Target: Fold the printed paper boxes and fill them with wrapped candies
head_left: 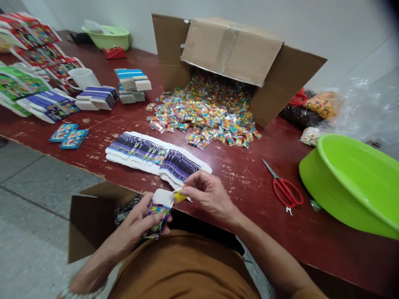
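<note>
My left hand (141, 218) is closed around a small printed purple carton (158, 216), its white top flap standing up. Between the thumb and fingers of my right hand (210, 193) is a small yellow packet (179, 195), blurred, at the carton's open end; how far inside it reaches I cannot tell. Just beyond my hands, flattened purple cartons (137, 149) lie in overlapping rows on the dark red table (237, 178). Behind them, clear-wrapped colourful candies (205, 114) spill from a large cardboard box (230, 50) lying on its side.
Red-handled scissors (285, 187) and a green basin (339, 182) are at the right. Two blue packs (70, 136), a white mug (82, 79) and stacked cartons (98, 97) stand at the left. Below the table edge sits an open cardboard box (90, 226) holding dark packs.
</note>
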Tool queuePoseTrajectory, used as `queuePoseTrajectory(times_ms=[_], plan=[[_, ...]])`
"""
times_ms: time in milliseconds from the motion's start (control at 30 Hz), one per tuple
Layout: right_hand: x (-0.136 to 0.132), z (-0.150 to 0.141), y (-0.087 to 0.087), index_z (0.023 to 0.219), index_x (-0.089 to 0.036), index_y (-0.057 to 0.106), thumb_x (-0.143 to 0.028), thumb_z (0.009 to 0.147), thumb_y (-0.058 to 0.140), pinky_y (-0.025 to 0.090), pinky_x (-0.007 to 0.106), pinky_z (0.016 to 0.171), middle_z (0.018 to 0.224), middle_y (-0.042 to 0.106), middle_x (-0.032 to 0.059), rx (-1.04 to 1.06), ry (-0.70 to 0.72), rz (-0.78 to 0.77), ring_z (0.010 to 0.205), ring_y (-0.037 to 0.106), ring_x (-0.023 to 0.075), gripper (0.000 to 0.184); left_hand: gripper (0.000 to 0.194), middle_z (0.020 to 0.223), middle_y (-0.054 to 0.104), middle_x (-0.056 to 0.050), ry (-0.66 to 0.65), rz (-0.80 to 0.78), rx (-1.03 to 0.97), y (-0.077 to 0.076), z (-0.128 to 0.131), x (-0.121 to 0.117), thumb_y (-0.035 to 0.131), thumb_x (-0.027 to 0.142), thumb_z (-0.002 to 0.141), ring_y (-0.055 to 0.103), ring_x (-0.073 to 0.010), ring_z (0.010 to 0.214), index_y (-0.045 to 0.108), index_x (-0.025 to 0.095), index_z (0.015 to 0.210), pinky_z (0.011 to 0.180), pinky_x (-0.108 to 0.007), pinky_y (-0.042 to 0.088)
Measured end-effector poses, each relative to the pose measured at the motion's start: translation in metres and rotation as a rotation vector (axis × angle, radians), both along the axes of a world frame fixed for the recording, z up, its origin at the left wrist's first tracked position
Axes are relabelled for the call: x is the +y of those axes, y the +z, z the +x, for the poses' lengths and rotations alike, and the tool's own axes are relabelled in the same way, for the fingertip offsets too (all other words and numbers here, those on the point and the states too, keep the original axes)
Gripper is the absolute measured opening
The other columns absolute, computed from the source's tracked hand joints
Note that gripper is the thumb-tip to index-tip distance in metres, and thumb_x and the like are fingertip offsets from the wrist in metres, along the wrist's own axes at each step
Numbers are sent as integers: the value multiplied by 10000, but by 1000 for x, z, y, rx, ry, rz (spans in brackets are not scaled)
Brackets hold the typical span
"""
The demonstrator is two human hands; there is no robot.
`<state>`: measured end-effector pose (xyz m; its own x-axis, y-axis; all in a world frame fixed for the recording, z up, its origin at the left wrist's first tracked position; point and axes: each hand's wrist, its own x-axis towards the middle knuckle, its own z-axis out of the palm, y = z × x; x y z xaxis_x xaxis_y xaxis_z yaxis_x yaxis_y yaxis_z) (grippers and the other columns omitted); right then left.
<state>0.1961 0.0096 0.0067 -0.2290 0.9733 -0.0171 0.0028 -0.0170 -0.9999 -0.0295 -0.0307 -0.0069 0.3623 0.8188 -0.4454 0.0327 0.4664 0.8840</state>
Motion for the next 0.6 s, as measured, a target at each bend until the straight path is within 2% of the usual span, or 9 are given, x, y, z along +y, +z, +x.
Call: queuePoseTrajectory(times_ms=[67,167,267,400,467,533,600], plan=[[-5,-12,1,796,-179,655,-326,784,770,468,239,601,723,663,-10,-58,-15,48,627,580,109,187,297,860,689,-10,-32,88,-9,5,16,2,627,395,878,643,-165,670,523,222,1096,662,-293,504],[-2,-16,1,754,-180,685,-272,790,774,463,243,621,728,656,-4,-166,-74,200,656,578,116,134,232,839,655,12,-64,155,48,7,28,2,583,386,900,598,-151,649,508,233,1057,634,-291,494],[3,-13,1,725,-186,702,-242,791,785,463,249,649,721,654,0,-231,-106,367,680,585,123,121,210,844,651,14,-72,170,89,9,31,0,565,360,899,588,-151,650,491,237,1052,628,-294,484],[5,-7,0,727,-192,713,-259,809,781,469,247,635,713,663,2,-227,-125,441,664,590,123,127,222,828,659,12,-35,146,62,14,35,-1,565,314,870,590,-147,622,478,228,1055,623,-298,481],[4,-7,1,740,-193,727,-286,825,771,474,248,636,719,675,10,-227,-88,463,668,601,127,133,243,821,661,19,-11,120,41,16,39,-2,561,296,860,588,-137,584,464,228,1072,595,-288,471],[1,-7,2,765,-195,747,-314,854,742,487,255,655,730,691,20,-231,15,488,684,621,133,149,292,824,652,25,14,122,14,16,43,-2,568,268,836,586,-137,581,459,231,1105,563,-276,465],[-2,-9,2,836,-202,763,-338,901,681,499,255,650,754,710,23,-229,115,434,673,639,131,172,379,828,638,26,42,138,-33,13,48,-2,575,237,805,585,-148,608,450,235,1163,548,-275,479]])
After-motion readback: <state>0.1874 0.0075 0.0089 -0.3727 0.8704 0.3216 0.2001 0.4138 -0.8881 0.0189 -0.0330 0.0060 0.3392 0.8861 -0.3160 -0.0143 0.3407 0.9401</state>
